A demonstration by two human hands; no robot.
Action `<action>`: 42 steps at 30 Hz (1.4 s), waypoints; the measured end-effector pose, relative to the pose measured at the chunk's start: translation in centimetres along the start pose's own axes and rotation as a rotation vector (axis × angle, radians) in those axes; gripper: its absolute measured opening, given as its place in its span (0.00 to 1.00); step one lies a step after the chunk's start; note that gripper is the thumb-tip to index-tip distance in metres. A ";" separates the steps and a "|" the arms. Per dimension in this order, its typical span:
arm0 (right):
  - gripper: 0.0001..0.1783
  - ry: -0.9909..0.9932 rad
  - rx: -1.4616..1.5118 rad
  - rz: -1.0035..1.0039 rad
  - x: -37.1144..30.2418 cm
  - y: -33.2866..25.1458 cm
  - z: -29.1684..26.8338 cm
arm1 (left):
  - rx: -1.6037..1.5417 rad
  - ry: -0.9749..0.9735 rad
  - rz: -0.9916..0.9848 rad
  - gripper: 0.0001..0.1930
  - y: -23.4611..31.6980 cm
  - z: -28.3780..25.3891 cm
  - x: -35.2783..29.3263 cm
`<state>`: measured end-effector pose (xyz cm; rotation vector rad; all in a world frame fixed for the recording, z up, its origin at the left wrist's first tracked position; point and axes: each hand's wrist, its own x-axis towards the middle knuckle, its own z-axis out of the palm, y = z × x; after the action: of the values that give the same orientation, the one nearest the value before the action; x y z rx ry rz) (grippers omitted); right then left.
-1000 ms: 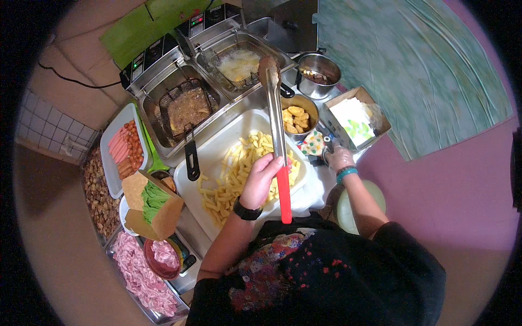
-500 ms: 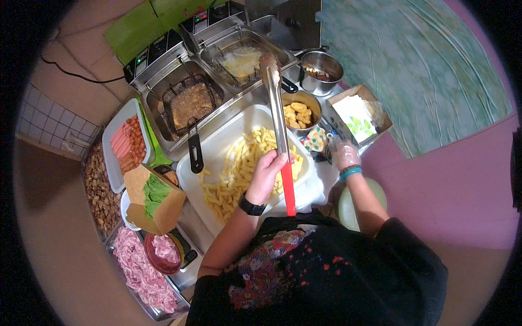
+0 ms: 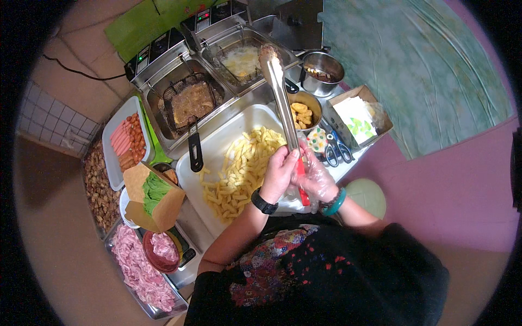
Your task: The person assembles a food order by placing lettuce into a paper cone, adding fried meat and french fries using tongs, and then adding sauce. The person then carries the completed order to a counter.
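Long metal tongs (image 3: 283, 106) with a red handle point away from me over a white tray (image 3: 187, 179) of crinkle-cut fries (image 3: 247, 163). A browned piece of food (image 3: 267, 53) shows at their tip. My left hand (image 3: 278, 175), bare with a black wristband, is closed round the handle. In a clear plastic glove, my right hand (image 3: 319, 180) grips the same handle from the right side. Blue-black scissors (image 3: 338, 149) lie to the right, beside a dotted pouch-like thing (image 3: 317, 141).
Two fryers (image 3: 190, 103) with bubbling oil stand at the back. A pot of nuggets (image 3: 304, 111), another metal pot (image 3: 322, 73) and a box of napkins (image 3: 359, 117) are rightward. On the left are a sausage tray (image 3: 111, 155), a lettuce-filled carton (image 3: 163, 209) and raw sliced meat (image 3: 138, 271).
My right hand has come left from the scissors to the tongs' handle, uncovering the scissors. My left hand has shifted slightly right with the tongs.
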<state>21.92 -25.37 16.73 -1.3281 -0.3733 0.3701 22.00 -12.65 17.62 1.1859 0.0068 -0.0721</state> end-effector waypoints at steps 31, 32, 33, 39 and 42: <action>0.23 0.472 -1.617 0.215 16.3 -11.2 -12.9 | 0.288 -0.037 0.035 0.15 0.8 -4.0 -3.4; 0.22 0.393 -1.587 -0.071 16.0 -9.1 -14.7 | 0.351 -0.025 0.073 0.16 1.1 -3.8 -3.2; 0.22 0.361 -1.563 -0.089 15.0 -9.8 -12.2 | 0.415 -0.002 0.107 0.17 1.3 -3.6 -3.3; 0.27 0.160 -1.337 -0.469 10.9 -7.1 -1.8 | 0.670 0.056 0.455 0.26 3.7 -1.2 -2.7; 0.34 0.101 -1.258 -0.505 10.1 -5.6 0.2 | 0.894 0.068 0.560 0.26 4.8 -0.3 -2.4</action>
<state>31.01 -21.61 22.82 -2.3608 -0.9084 -0.4622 19.90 -10.45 22.04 2.0380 -0.3269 0.5081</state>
